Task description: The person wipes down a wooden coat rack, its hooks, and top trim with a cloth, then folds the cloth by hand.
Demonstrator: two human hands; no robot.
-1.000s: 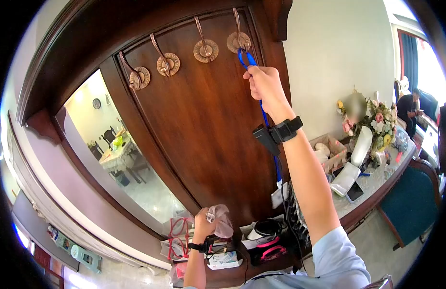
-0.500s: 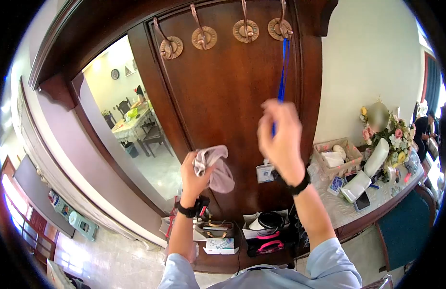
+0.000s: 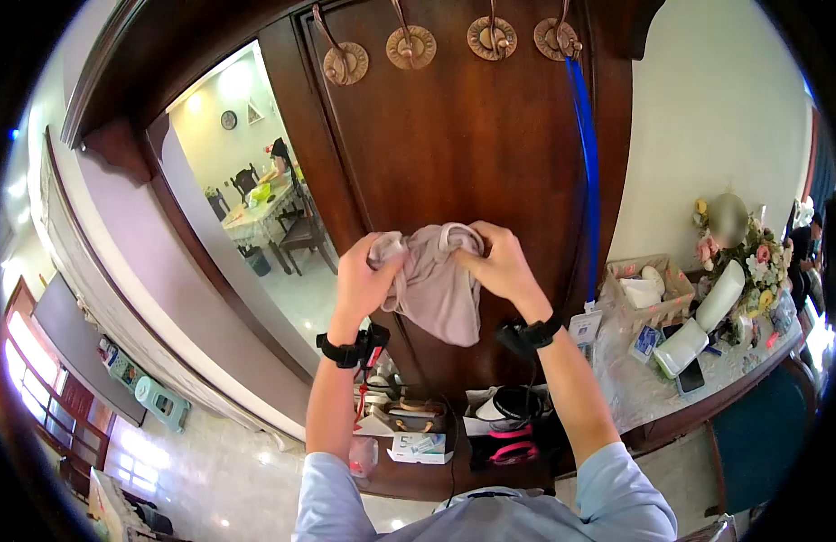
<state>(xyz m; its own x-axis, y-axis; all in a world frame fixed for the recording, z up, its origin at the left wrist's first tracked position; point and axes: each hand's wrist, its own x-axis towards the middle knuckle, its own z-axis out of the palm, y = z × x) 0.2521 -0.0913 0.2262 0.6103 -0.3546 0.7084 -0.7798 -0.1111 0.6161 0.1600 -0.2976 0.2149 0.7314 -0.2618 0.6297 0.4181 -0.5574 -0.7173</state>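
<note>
A pinkish-grey cloth (image 3: 434, 289) hangs between my two hands in front of the dark wooden panel. My left hand (image 3: 368, 275) pinches its upper left corner, and the fabric bunches near the fingertips. My right hand (image 3: 501, 262) grips the upper right edge with thumb and fingers. The middle of the cloth sags in folds, and its lower end hangs loose. To the right of my right hand, a blue lanyard (image 3: 588, 172) with a badge (image 3: 584, 325) hangs from the rightmost coat hook (image 3: 557, 40).
More brass hooks (image 3: 410, 47) line the panel's top. Below are a brown handbag (image 3: 416, 417), a white box (image 3: 420, 447) and a black bag with pink handles (image 3: 513, 450). At right, a table (image 3: 635, 393) bears a basket (image 3: 680, 294), phone (image 3: 691, 377) and flowers (image 3: 759, 262).
My right hand has moved left and down from beside the lanyard and taken hold of the cloth. The bunched cloth is now spread between both hands. The view has shifted slightly.
</note>
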